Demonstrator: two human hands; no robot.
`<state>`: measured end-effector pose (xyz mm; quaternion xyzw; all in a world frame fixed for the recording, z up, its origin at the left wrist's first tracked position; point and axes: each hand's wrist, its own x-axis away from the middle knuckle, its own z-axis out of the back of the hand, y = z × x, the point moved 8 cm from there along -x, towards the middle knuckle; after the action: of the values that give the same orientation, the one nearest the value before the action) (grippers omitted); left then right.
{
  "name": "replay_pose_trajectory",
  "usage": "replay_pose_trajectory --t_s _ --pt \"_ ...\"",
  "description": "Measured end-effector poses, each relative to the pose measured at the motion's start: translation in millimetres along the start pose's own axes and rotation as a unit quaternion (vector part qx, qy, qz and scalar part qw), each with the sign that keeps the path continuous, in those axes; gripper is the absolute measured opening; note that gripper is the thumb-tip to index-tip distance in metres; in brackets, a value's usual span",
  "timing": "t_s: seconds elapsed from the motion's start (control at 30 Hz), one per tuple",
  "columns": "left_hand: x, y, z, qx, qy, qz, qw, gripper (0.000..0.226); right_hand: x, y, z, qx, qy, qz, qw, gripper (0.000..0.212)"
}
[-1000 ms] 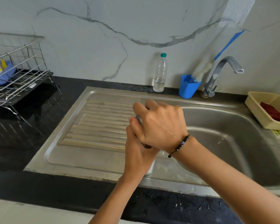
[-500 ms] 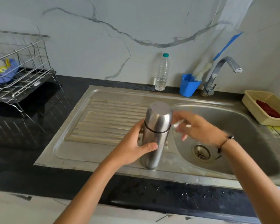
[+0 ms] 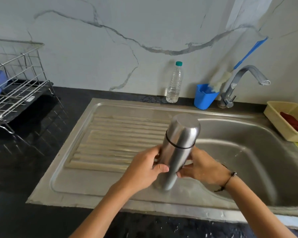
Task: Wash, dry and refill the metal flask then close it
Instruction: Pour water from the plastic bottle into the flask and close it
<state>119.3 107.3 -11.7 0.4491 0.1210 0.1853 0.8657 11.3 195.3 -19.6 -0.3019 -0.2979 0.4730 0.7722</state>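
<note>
While the flask (image 3: 177, 150) stands capped on the sink (image 3: 110, 186), you steady it.
Your left hand (image 3: 143, 170) and right hand (image 3: 201, 169) both wrap its body, probably to keep it upright.

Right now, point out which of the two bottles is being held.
The metal flask, gripped by the left hand and right hand over the sink. The clear plastic bottle stands untouched by the wall.
</note>
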Motion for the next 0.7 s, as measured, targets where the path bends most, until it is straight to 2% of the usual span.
replay_pose_trajectory --t_s 0.1,0.3,0.47,0.57,0.7 --pt "-43.7 4.8 17.7 0.005 0.016 0.016 1.0 0.049 -39.1 -11.2 33.3 0.042 0.015 0.024 0.999 0.048" --pt "-155.4 -11.5 54.1 0.031 0.048 0.048 0.997 0.051 -149.0 -26.0 97.0 0.123 0.056 0.056 0.989 0.07" --pt "-218.1 -32.4 73.3 0.016 0.07 0.065 0.995 0.049 -222.8 -11.8 118.5 0.098 0.039 0.048 0.993 0.076" --pt "-230.0 -36.8 80.7 0.007 0.078 0.054 0.995 0.049 -243.6 -5.9 115.5 0.088 0.04 0.063 0.993 0.078" --pt "-244.4 -52.5 73.3 0.013 0.069 0.061 0.996 0.05 -264.7 22.8 110.7 0.062 0.049 0.042 0.996 0.073"
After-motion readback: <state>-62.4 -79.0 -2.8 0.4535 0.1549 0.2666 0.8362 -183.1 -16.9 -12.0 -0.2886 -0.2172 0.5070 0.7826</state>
